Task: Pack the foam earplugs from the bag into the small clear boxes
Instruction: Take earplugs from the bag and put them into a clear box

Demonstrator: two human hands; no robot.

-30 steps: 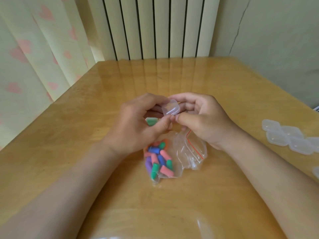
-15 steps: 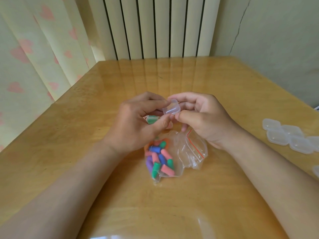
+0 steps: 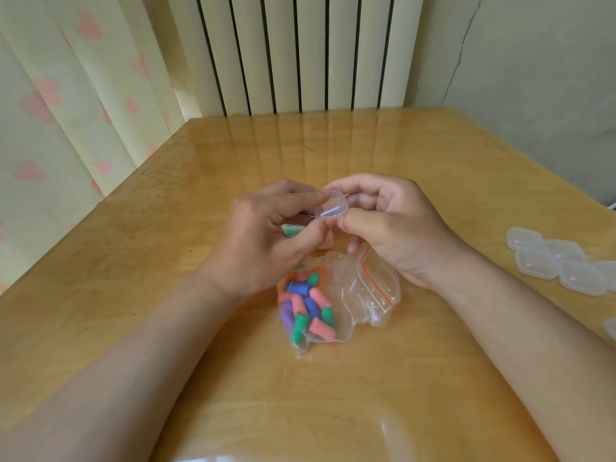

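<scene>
Pinching one clear box (image 3: pixel 330 208) — left hand (image 3: pixel 263 245), right hand (image 3: pixel 400 228).

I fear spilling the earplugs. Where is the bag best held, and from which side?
Pinch the bag at its empty right end, along the red zip strip, coming from the right. The earplugs lie bunched at the left end, so lifting by the mouth should keep them at the bottom.
</scene>
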